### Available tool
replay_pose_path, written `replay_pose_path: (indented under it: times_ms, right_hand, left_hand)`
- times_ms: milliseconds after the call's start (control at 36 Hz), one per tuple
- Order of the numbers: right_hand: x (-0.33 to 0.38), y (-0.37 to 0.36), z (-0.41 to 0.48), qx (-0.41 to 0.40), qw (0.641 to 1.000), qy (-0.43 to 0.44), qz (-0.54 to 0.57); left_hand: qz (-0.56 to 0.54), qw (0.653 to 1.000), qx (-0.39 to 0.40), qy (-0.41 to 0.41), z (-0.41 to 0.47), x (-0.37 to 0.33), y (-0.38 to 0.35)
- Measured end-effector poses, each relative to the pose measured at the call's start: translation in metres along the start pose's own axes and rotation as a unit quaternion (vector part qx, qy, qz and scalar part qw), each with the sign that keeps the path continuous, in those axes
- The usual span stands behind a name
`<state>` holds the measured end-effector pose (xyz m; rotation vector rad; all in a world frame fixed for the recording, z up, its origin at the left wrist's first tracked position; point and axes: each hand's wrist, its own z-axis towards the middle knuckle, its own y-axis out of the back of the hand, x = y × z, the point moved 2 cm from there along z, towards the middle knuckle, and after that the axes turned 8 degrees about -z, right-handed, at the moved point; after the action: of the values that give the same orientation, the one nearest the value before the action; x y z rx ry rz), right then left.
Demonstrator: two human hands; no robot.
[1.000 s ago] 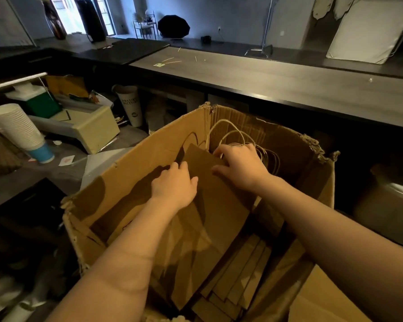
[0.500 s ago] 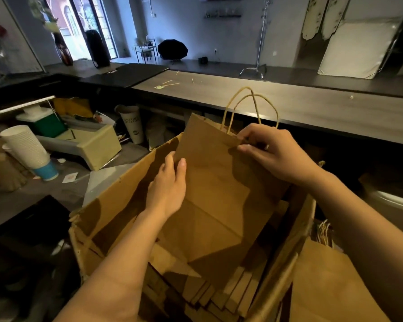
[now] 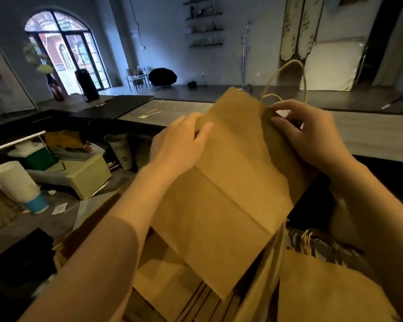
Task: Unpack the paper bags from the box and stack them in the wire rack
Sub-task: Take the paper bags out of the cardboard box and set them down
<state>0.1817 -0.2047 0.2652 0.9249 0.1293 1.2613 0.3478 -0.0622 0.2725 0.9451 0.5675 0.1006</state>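
Both hands hold one flat brown paper bag (image 3: 230, 194) up in front of the chest, above the open cardboard box (image 3: 264, 282). The left hand (image 3: 184, 145) grips the bag's left edge near the top, with the thumb laid across the front face and the fingers wrapped out of sight behind the paper. The right hand (image 3: 312, 135) is curled round the bag's upper right corner, fingertips pinching the paper just where the twine handles (image 3: 286, 73) come out; the handle loops stand up above the knuckles. The bag is tilted, its top leaning away toward the right and its bottom corner pointing down into the box, and a fold crease runs across its middle.

More flat bags (image 3: 163, 282) lie stacked on edge inside the box below. Just beside the box's right wall lies another brown bag (image 3: 323, 296), with a tangle of handles (image 3: 316, 245) (blurred, so a count is not possible) at its far end.

On the cluttered lower surface to the left are a stack of white paper cups (image 3: 16, 182), a green container (image 3: 37, 156) and a tall printed cup (image 3: 122, 152). A long wooden counter (image 3: 370, 135) runs behind the hands.
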Motion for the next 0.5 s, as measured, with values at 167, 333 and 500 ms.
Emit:
replay_pose_path:
  times_ms: [167, 333, 500]
  right_hand:
    - [-0.037, 0.028, -0.012, 0.003, 0.997, -0.02, -0.068]
    - [-0.083, 0.044, -0.047, 0.071, 0.984, -0.05, -0.156]
    - [-0.116, 0.053, -0.088, 0.087, 0.97, -0.072, -0.214]
  left_hand:
    - [-0.049, 0.995, 0.087, 0.004, 0.006, -0.046, -0.009]
    - [-0.032, 0.982, 0.184, -0.01, -0.022, -0.086, -0.055]
    - [-0.026, 0.96, 0.28, -0.011, -0.067, -0.115, -0.105]
